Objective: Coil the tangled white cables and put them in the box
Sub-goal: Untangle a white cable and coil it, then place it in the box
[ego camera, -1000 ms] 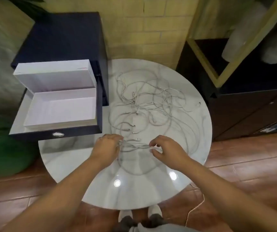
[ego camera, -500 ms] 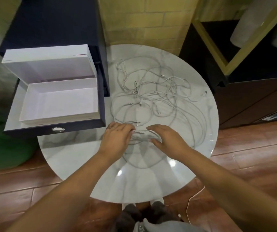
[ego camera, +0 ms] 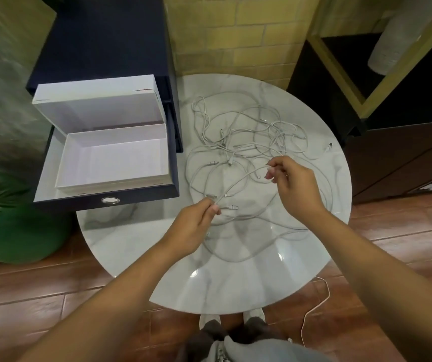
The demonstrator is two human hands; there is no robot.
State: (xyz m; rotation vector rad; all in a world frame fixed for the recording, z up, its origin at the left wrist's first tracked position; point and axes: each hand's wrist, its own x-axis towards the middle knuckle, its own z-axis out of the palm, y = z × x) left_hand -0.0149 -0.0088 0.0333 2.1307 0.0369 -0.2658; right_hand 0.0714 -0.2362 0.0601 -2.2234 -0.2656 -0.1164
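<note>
- Left hand, centre of the frame, pinching a white cable between thumb and fingertips, close to some plug ends.
- Right hand, up and to the right, pinching the same strand further along, lifted off the counter.
- Tangled cables sprawled over the upper half of the counter, with a few loops below the hands.
- White box, left of the frame, lid up, sitting in a pulled-out drawer.
</note>
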